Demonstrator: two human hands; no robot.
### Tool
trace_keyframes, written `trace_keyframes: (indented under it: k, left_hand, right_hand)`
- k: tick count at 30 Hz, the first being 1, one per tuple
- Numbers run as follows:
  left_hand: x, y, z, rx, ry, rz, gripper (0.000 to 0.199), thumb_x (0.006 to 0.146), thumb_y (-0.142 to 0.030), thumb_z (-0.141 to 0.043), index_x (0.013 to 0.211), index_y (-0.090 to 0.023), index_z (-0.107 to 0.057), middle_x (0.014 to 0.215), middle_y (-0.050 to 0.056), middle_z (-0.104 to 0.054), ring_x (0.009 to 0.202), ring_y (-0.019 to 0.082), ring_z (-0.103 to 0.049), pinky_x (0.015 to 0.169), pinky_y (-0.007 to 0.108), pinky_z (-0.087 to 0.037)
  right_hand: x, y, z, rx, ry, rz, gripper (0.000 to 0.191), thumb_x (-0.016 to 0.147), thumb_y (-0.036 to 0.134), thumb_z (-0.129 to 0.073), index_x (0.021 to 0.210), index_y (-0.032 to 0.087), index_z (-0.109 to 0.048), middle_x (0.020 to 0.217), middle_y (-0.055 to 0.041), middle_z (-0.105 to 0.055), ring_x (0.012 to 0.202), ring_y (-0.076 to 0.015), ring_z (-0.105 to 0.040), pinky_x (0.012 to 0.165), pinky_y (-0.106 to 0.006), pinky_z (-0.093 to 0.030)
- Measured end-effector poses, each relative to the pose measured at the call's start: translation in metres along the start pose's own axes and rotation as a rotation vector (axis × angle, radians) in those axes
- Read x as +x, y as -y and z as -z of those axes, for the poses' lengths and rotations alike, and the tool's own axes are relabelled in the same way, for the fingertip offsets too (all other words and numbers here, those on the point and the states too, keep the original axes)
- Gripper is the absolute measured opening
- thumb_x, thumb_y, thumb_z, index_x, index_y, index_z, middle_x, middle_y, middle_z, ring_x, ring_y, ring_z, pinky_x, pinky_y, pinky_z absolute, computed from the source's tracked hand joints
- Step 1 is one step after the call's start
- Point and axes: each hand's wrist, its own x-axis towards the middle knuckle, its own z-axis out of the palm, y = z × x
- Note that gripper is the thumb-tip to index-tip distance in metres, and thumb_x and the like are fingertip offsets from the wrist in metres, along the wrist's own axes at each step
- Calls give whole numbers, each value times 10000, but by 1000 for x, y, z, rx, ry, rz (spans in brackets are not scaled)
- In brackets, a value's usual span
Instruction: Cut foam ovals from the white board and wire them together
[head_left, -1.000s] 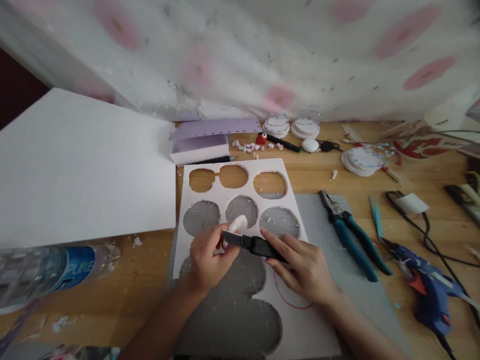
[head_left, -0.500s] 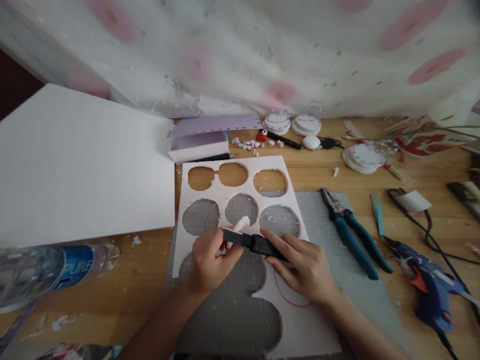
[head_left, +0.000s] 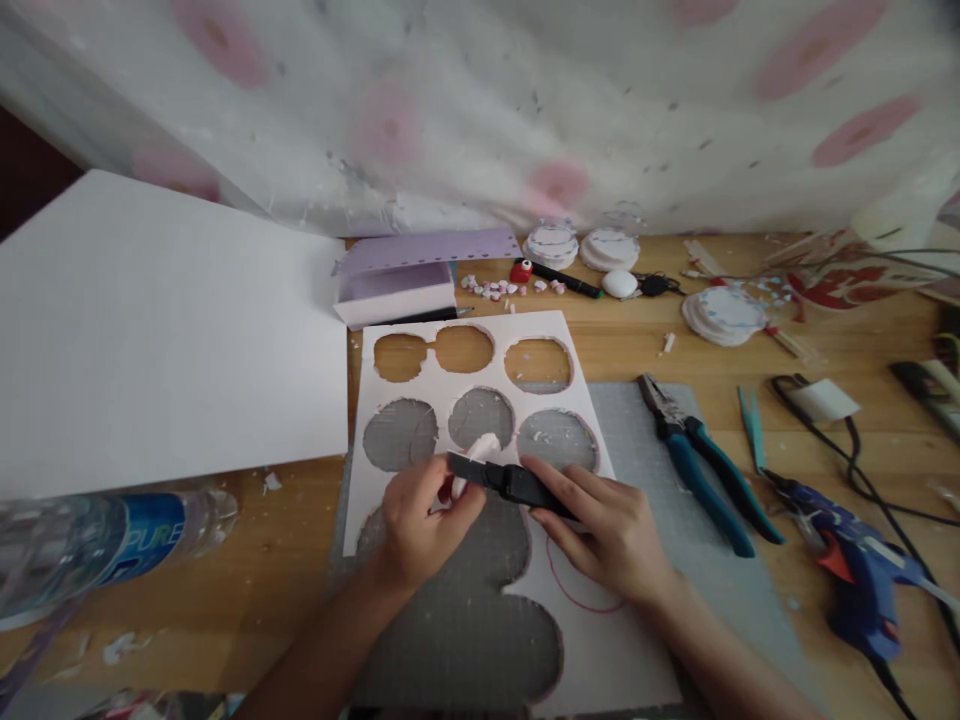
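My right hand (head_left: 600, 520) is closed around the black handle of a utility knife (head_left: 525, 487), its blade pointing left. In my left hand (head_left: 427, 515) a small white foam piece (head_left: 484, 450) is pinched, partly hidden by the fingers and the blade. The blade lies against or just in front of that piece; I cannot tell whether it cuts in. Under both hands lies a white foam board (head_left: 435, 385) with several round holes cut out and a red circle drawn near its right side.
A grey cutting mat (head_left: 697, 610) lies beneath the board. To the right are pliers (head_left: 697, 470), tweezers (head_left: 751, 425) and a blue glue gun (head_left: 862, 570). A water bottle (head_left: 150, 535) lies at left, below a large white sheet (head_left: 187, 340). Decorated white discs (head_left: 724, 314) sit behind.
The knife blade has turned slightly against the white foam piece, while both hands stay nearly in place. The whole view has shifted very slightly.
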Motion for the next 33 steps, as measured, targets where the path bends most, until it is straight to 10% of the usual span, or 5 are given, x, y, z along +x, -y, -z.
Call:
trace_keyframes:
  k: [33]
  left_hand:
    - [-5,-3,5,-104,76,87,189,771,-144,-646,626,-191,-534,505,-79,-454,450,55,-442,461,166,-361]
  right_hand:
    - [-1,-7,8,-14,-10,-1,376,959,349,-510,1304,207,-556,726,-12,-676,589,-137,-639,539,-237,-444]
